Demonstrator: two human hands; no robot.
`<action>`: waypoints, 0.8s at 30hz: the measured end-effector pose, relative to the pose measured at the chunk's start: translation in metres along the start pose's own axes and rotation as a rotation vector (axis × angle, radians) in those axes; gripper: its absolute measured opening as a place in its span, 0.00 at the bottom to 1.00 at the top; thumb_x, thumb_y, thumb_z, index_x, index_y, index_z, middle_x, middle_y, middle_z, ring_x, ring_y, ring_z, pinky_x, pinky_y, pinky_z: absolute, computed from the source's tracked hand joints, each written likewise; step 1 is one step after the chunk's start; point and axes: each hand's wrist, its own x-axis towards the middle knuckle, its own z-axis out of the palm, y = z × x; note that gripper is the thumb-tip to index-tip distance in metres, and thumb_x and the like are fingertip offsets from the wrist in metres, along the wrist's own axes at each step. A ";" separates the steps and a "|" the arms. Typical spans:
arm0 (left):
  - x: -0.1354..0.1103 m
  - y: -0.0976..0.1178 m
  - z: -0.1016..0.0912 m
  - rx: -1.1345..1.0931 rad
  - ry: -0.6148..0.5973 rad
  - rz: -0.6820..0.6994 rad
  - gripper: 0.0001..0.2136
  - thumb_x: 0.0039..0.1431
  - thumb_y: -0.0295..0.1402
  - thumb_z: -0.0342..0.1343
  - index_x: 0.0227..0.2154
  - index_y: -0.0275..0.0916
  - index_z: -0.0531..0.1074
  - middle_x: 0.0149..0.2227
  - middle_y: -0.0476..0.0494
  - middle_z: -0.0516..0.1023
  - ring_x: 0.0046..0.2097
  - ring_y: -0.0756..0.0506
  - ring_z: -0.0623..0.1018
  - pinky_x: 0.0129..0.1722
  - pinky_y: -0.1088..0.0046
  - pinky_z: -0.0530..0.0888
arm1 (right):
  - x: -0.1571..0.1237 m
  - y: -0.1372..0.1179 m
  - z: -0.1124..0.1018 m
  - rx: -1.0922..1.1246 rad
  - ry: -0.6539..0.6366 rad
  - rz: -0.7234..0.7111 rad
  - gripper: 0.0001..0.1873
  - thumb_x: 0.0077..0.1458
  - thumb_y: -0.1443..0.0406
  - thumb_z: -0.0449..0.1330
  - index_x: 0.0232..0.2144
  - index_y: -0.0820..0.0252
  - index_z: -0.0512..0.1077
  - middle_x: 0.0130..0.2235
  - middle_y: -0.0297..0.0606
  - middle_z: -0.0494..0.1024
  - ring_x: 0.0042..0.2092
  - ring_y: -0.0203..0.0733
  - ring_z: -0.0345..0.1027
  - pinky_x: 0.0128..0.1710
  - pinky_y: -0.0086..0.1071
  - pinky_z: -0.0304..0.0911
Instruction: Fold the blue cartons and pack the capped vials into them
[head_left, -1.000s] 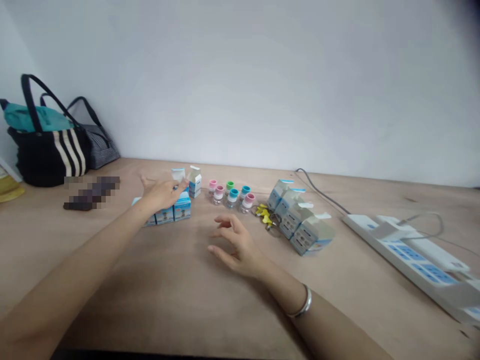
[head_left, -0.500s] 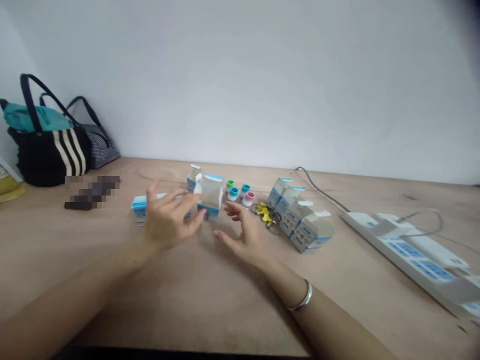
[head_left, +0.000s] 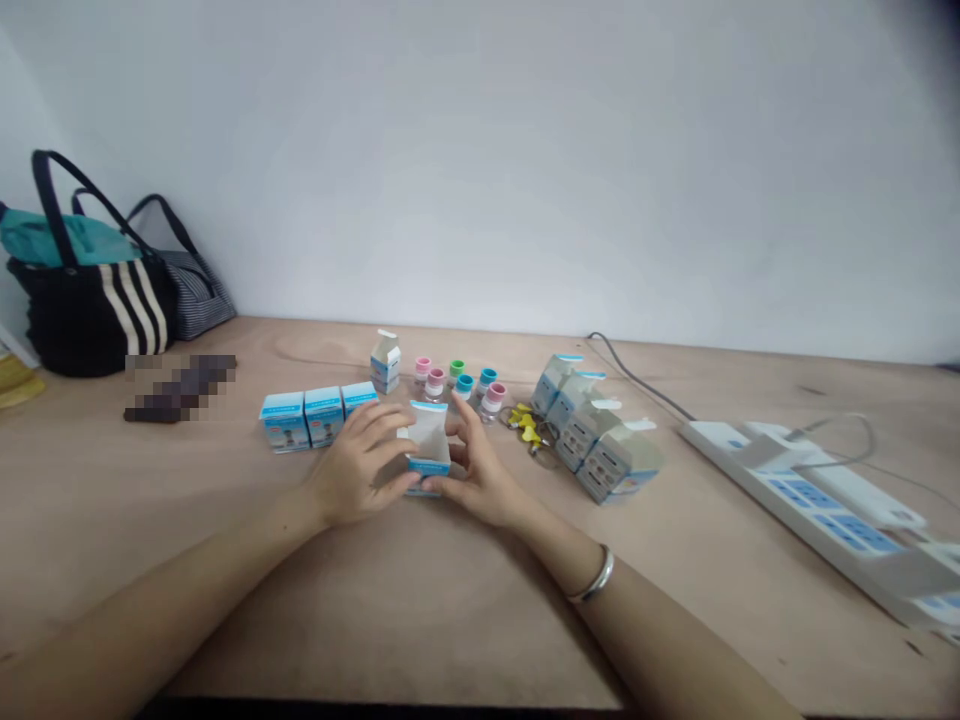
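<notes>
Between my hands, low over the table, is a small white-and-blue carton (head_left: 429,432) with its top open and back flap up. My left hand (head_left: 358,465) grips its left side, thumb low near the front. My right hand (head_left: 484,470) holds the right side, its thumb at the front corner and its fingers partly hidden behind. Closed blue-and-white cartons (head_left: 323,418) stand in a row beside my left hand. Just beyond the held carton are several small clear bottles with pink (head_left: 435,380), green and blue caps.
One open carton (head_left: 385,362) stands behind the closed row. Several open cartons (head_left: 592,435) line up at right, beside yellow-tagged cable loops (head_left: 526,428). A power strip (head_left: 795,500) with cords lies far right. Bags (head_left: 94,310) and a dark blurred object (head_left: 180,390) are at left.
The open carton has come nearer to me. My right hand has closed in from beside it and now holds it too. More bottles and the closed carton row are uncovered.
</notes>
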 end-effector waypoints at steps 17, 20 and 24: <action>-0.009 0.000 0.008 -0.223 -0.059 -0.130 0.09 0.55 0.33 0.57 0.37 0.40 0.66 0.53 0.36 0.67 0.55 0.40 0.69 0.54 0.61 0.68 | 0.017 0.006 -0.033 -0.761 0.360 0.007 0.09 0.57 0.65 0.52 0.38 0.61 0.70 0.40 0.45 0.74 0.39 0.43 0.69 0.38 0.34 0.64; -0.011 -0.001 0.008 -0.246 -0.035 -0.147 0.11 0.54 0.33 0.58 0.39 0.40 0.64 0.53 0.35 0.68 0.55 0.40 0.70 0.53 0.59 0.68 | 0.029 0.017 -0.042 -0.947 0.281 0.213 0.23 0.54 0.68 0.52 0.54 0.63 0.62 0.33 0.42 0.76 0.32 0.45 0.69 0.34 0.34 0.62; -0.014 -0.001 0.012 -0.316 0.008 -0.181 0.18 0.51 0.32 0.59 0.43 0.41 0.59 0.52 0.35 0.69 0.55 0.39 0.70 0.51 0.59 0.70 | 0.037 0.023 -0.049 -1.056 0.176 0.349 0.30 0.54 0.69 0.51 0.60 0.64 0.54 0.30 0.42 0.77 0.30 0.46 0.69 0.30 0.33 0.60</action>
